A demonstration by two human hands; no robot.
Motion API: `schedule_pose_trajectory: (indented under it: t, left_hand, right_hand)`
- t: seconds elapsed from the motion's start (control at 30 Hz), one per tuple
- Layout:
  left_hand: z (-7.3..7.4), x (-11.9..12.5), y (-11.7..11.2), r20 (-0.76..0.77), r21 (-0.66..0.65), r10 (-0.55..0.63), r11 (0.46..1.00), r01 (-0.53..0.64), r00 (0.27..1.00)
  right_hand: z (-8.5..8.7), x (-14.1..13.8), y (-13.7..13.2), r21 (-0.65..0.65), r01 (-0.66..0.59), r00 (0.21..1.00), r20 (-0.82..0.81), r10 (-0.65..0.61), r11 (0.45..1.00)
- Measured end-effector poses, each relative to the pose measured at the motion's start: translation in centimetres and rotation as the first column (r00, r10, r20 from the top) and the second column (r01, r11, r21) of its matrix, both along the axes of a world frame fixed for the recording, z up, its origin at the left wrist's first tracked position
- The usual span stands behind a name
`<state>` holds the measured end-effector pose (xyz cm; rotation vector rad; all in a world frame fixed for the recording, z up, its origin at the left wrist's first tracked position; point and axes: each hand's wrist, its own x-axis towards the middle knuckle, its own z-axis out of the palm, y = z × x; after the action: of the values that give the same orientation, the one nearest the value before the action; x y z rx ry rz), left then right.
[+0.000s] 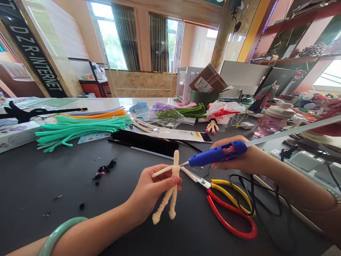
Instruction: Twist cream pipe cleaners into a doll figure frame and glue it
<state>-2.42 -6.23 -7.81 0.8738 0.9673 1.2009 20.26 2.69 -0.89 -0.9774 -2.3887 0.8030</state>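
Between the thumb and fingers of my left hand is a cream pipe-cleaner doll figure, held upright by its middle. Its two arms stick out sideways and its two fuzzy legs hang below my thumb. My right hand is wrapped round a blue glue gun with a long white glue stick out of its back. The metal nozzle points left and reaches the figure at its shoulder; whether glue is coming out is too small to tell. Under the gun lie scissors with one red and one yellow handle.
Bundles of mint pipe cleaners, black pipe cleaners and green pipe cleaners lie across the dark table. A small finished doll and a pink bottle stand behind. A black cord loops at right; black scraps lie at left.
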Motion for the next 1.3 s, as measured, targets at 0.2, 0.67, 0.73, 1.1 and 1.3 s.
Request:
schedule_pose_trajectory:
  t: [0.2, 0.67, 0.73, 1.1, 1.3]
  left_hand:
    - [-0.1, 0.0, 0.1, 0.013, 0.006, -0.011, 1.0, 0.011, 1.0]
    - [-0.1, -0.1, 0.1, -0.005, 0.005, -0.019, 1.0, 0.019, 1.0]
    - [-0.1, -0.1, 0.1, -0.005, 0.008, -0.024, 1.0, 0.024, 1.0]
    - [0.0, -0.1, 0.1, 0.009, 0.003, -0.019, 1.0, 0.019, 1.0]
    - [-0.2, -0.1, 0.1, 0.012, 0.002, -0.012, 1.0, 0.012, 1.0]
  right_hand:
    - [-0.2, -0.2, 0.0, -0.049, 0.019, 1.0, -0.005, -0.019, 0.999]
    - [-0.7, -0.1, 0.5, 0.018, -0.011, 0.999, -0.038, 0.012, 1.0]
    - [-0.8, -0.1, 0.6, 0.013, 0.007, 0.998, -0.062, -0.006, 1.0]
    - [-0.8, 0.0, 0.6, -0.028, -0.046, 0.998, -0.048, 0.044, 0.999]
    - [-1.3, 0.1, 1.0, -0.019, -0.005, 1.0, -0.016, 0.005, 1.0]
